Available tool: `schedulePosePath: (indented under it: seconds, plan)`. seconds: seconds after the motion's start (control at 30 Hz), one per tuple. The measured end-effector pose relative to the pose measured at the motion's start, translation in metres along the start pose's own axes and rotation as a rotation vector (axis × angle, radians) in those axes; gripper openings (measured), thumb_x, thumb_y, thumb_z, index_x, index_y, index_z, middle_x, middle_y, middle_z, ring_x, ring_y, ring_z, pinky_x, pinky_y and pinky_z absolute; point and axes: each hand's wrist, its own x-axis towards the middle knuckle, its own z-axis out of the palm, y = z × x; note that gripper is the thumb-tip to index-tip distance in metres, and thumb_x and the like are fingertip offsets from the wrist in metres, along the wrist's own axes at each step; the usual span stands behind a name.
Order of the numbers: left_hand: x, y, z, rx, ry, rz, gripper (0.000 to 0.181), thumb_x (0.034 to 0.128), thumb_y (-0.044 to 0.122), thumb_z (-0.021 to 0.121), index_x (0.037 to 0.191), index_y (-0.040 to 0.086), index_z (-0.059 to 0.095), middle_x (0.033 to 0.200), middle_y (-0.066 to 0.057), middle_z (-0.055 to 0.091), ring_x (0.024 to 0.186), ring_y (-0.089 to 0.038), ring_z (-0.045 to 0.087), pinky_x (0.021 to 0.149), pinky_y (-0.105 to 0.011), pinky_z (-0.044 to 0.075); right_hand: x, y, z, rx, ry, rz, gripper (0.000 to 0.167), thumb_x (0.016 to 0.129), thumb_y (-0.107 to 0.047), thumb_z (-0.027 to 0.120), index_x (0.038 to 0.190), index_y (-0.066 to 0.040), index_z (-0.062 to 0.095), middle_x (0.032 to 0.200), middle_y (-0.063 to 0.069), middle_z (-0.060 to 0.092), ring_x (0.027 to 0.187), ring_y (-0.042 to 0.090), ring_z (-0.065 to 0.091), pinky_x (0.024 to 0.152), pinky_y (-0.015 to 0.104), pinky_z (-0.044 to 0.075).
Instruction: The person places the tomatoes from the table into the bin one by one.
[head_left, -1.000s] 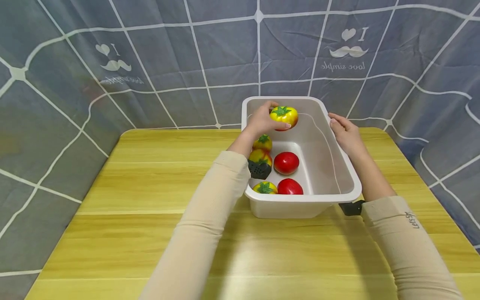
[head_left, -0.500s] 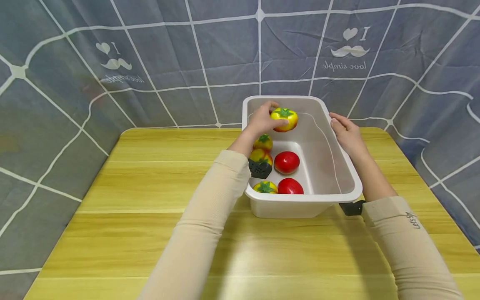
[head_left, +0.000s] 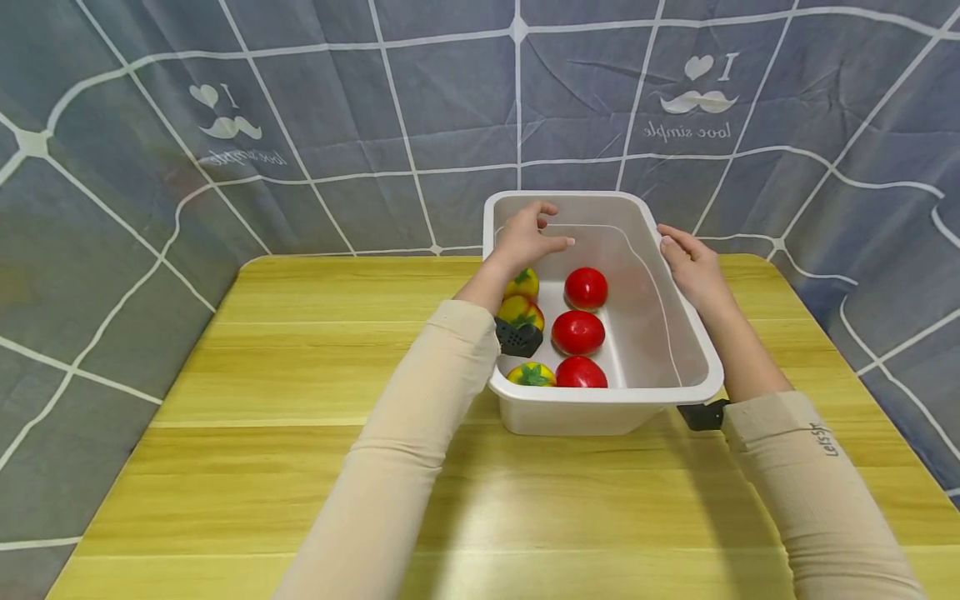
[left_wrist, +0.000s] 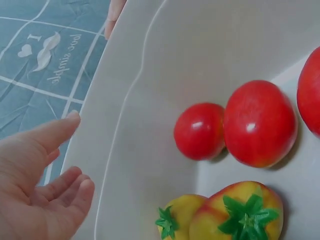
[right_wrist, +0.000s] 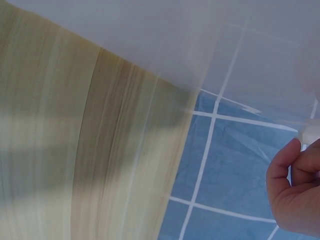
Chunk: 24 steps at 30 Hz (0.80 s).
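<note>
My left hand [head_left: 522, 239] hovers inside the far left part of the off-white plastic bin [head_left: 607, 396], thumb and fingers spread with nothing between them. Below it lie three tomatoes showing red sides: a far one [head_left: 586, 288], a middle one [head_left: 577, 333] and a near one [head_left: 581, 372]. Along the left wall are yellow-and-red tomatoes with green leafy tops, such as this one [left_wrist: 247, 215]; my wrist and its black camera partly cover them. My right hand [head_left: 696, 271] grips the bin's right rim, fingertips over the edge; in the right wrist view its fingers [right_wrist: 282, 172] are curled there.
The bin stands toward the back of a wood-grain table [head_left: 300, 400]. Behind and beside it hangs a grey-blue curtain [head_left: 442, 108] with white lines. The bin's walls rise around the tomatoes.
The yellow-topped tomato has left my left hand and dropped into the bin; a third tomato now lies at the far end with its red side showing. My right hand has stayed on the rim.
</note>
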Motion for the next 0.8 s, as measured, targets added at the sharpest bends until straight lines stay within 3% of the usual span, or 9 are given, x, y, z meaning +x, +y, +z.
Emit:
schedulePosePath:
  seconds: [0.23, 0.33, 0.47, 0.57, 0.7, 0.8]
  plan:
    - [-0.002, 0.017, -0.003, -0.172, 0.025, 0.059, 0.050, 0.0844, 0.018, 0.068, 0.128, 0.006, 0.048, 0.126, -0.012, 0.051, 0.115, -0.022, 0.048, 0.088, -0.027, 0.046, 0.002, 0.003, -0.004, -0.010, 0.003, -0.015, 0.051, 0.100, -0.036, 0.035, 0.142, -0.008, 0.038, 0.137, 0.020, 0.042, 0.097, 0.007, 0.048, 0.075, 0.016, 0.041]
    - [-0.003, 0.027, -0.011, -0.181, 0.020, 0.078, 0.050, 0.0846, 0.019, 0.068, 0.130, 0.008, 0.048, 0.126, -0.009, 0.051, 0.115, -0.020, 0.047, 0.088, -0.025, 0.045, 0.003, 0.004, -0.005, -0.020, 0.000, -0.007, 0.052, 0.099, -0.037, 0.036, 0.142, -0.009, 0.038, 0.137, 0.020, 0.042, 0.098, 0.007, 0.048, 0.076, 0.016, 0.041]
    - [-0.007, 0.035, -0.032, -0.149, 0.008, 0.118, 0.050, 0.0854, 0.019, 0.068, 0.130, 0.010, 0.048, 0.127, -0.009, 0.051, 0.113, -0.019, 0.048, 0.087, -0.023, 0.044, 0.006, 0.005, -0.005, -0.006, 0.003, -0.001, 0.052, 0.099, -0.038, 0.037, 0.142, -0.009, 0.039, 0.137, 0.020, 0.043, 0.097, 0.006, 0.050, 0.075, 0.015, 0.042]
    - [-0.013, 0.034, -0.054, -0.026, -0.002, 0.179, 0.050, 0.0869, 0.021, 0.066, 0.131, 0.010, 0.047, 0.128, -0.009, 0.051, 0.113, -0.021, 0.049, 0.090, -0.023, 0.043, 0.008, 0.005, -0.008, -0.015, -0.001, -0.005, 0.053, 0.098, -0.040, 0.037, 0.142, -0.010, 0.040, 0.138, 0.019, 0.043, 0.099, 0.007, 0.051, 0.074, 0.013, 0.043]
    - [-0.027, 0.024, -0.086, 0.261, -0.042, 0.247, 0.051, 0.0895, 0.026, 0.063, 0.135, 0.011, 0.046, 0.133, -0.009, 0.049, 0.118, -0.023, 0.048, 0.096, -0.030, 0.040, 0.008, 0.006, -0.016, -0.080, -0.060, -0.031, 0.055, 0.099, -0.041, 0.033, 0.142, -0.007, 0.038, 0.135, 0.022, 0.044, 0.092, 0.007, 0.051, 0.066, 0.014, 0.044]
    - [-0.038, 0.010, -0.105, 0.495, -0.119, 0.276, 0.054, 0.0921, 0.030, 0.059, 0.139, 0.009, 0.041, 0.141, -0.010, 0.042, 0.128, -0.026, 0.039, 0.104, -0.037, 0.032, 0.005, 0.006, -0.026, -0.165, -0.154, -0.042, 0.060, 0.099, -0.044, 0.027, 0.144, -0.005, 0.033, 0.113, 0.026, 0.052, 0.076, 0.009, 0.053, 0.060, 0.022, 0.046]
